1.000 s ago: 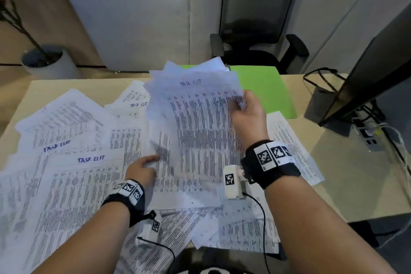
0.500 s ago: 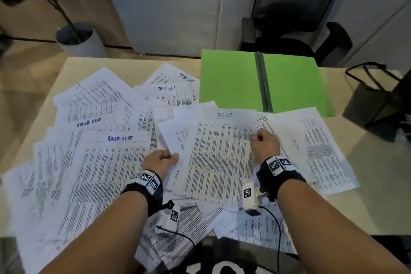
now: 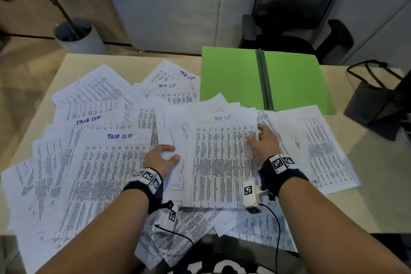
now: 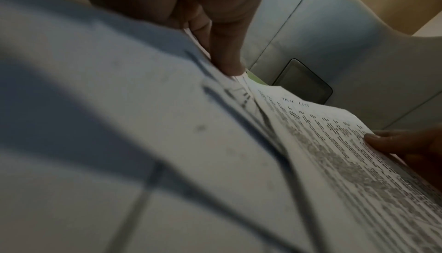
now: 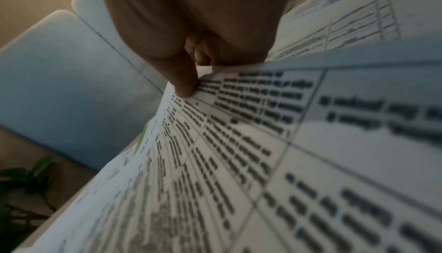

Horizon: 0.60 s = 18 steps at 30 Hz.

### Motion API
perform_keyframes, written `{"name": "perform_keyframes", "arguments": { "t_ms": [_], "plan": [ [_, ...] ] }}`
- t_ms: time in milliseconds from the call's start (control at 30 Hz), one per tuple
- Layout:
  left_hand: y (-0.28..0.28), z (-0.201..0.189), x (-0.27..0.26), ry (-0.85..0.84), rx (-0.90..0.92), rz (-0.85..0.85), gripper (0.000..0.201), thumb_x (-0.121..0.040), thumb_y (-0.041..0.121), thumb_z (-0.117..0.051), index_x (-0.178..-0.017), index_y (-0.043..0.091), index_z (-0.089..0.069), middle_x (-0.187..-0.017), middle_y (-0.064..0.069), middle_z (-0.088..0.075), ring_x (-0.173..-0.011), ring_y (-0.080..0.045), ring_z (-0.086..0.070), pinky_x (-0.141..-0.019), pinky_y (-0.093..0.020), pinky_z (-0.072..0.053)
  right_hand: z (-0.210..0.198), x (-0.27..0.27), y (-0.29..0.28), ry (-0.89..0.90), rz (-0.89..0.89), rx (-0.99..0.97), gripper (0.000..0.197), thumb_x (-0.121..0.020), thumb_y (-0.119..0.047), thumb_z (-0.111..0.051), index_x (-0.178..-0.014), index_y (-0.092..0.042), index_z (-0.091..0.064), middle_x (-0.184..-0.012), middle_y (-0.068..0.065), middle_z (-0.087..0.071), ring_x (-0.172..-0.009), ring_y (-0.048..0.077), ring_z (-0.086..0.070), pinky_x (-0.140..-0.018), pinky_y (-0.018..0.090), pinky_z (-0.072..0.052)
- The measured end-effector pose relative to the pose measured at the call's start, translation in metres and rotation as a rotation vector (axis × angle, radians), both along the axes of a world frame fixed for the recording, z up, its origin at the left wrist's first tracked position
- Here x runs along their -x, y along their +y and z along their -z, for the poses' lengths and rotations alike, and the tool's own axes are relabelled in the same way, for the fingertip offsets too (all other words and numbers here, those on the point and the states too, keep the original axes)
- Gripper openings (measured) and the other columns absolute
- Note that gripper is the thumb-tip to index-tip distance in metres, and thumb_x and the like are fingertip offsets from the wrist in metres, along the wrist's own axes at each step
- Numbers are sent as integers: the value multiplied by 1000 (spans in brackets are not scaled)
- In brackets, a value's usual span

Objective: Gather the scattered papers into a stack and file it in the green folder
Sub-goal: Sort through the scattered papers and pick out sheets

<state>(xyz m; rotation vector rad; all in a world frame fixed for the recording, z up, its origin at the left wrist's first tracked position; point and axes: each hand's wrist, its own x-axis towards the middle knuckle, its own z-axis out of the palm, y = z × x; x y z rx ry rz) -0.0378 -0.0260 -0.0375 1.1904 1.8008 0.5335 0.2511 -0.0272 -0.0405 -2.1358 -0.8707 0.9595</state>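
On the desk [image 3: 378, 196], one green folder [image 3: 231, 78], two hands [image 3: 161, 159] [image 3: 264, 144] gripping one paper bundle [image 3: 222, 162].

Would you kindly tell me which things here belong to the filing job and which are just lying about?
Job:
gathered stack, gripped by left hand and right hand
scattered papers
green folder, open

Lying about:
plant pot
office chair
black bag

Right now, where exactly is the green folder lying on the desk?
In the head view, the green folder lies open at the desk's far right, just beyond the paper stack held between both hands.
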Motion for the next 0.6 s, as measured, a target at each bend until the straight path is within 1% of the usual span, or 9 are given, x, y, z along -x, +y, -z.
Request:
{"name": "perform_keyframes", "arguments": {
  "t_ms": [33, 100, 133, 200, 267, 333, 467, 533, 600],
  "plan": [
    [0, 0, 0, 6, -10, 4, 24, -79, 15, -75, -101, 18, -66, -103, 4, -61, -96, -14, -53, -86, -23, -38, -1, -3, 0, -79, -32, 26, 41, -89, -18, -62, -129, -10, -53, -126, 12, -60, -117, 28, -56, -100, 40, -46],
    [-1, 1, -1, 0, -21, -3, 26, -79, 9, -74, -102, 16, -63, -102, 1, -60, -93, -17, -54, -82, -21, -39, -3, -9, -4, -242, -113, 66, 21, -91, -15, -56, -103, 2, -60, -100, 18, -64, -93, 30, -60, -77, 32, -47],
    [-2, 1, -2, -5, -23, -1, 27, -79, 6, -72, -102, 16, -62, -102, 0, -59, -92, -19, -55, -80, -21, -40, -4, -11, -6, -288, -129, 76, 17, -91, -12, -53, -89, 4, -56, -86, 18, -60, -80, 29, -57, -66, 29, -42],
    [-1, 1, -1, 10, -22, 26, 29, -80, 2, -69, -102, 19, -61, -103, 2, -58, -93, -20, -56, -79, -21, -40, -7, -15, -8, -340, -126, 100, 15, -91, -7, -48, -77, -1, -48, -74, 15, -52, -71, 26, -51, -61, 27, -35],
    [2, 2, 1, 26, -5, 60, 35, -80, -3, -63, -105, 22, -60, -107, 3, -58, -90, -17, -55, -74, -19, -40, -10, -17, -8, -374, -120, 69, 13, -91, -6, -46, -79, -6, -48, -75, 12, -52, -72, 26, -51, -63, 27, -37],
    [3, 2, 2, 15, 23, 70, 44, -80, -8, -58, -110, 24, -59, -109, 2, -58, -75, -14, -55, -59, -18, -41, -19, -11, -6, -319, -139, 0, 10, -92, -9, -48, -88, -7, -57, -82, 9, -58, -76, 26, -55, -65, 26, -39],
    [4, 5, -1, -58, 79, -1, 59, -80, -16, -42, -121, 24, -50, -98, -8, -59, -54, -15, -45, -45, -22, -34, -25, 15, 3, -200, -287, -19, 6, -94, -13, -52, -95, -11, -58, -95, 2, -61, -85, 21, -58, -64, 21, -44],
    [5, 7, -2, -107, 87, -42, 68, -81, -18, -38, -133, 26, -39, -104, -11, -56, -62, -17, -48, -49, -23, -35, -21, 28, 8, -131, -324, 60, 16, -94, -18, -54, -107, -8, -54, -103, 0, -60, -95, 21, -58, -78, 27, -47],
    [7, 6, -3, -156, 94, -75, 78, -82, -19, -37, -144, 27, -25, -132, -12, -48, -86, -24, -55, -57, -23, -37, -17, 37, 10, -142, -279, 91, 16, -94, -22, -55, -101, -7, -57, -93, 5, -61, -91, 26, -58, -72, 27, -45]
  ]
}}
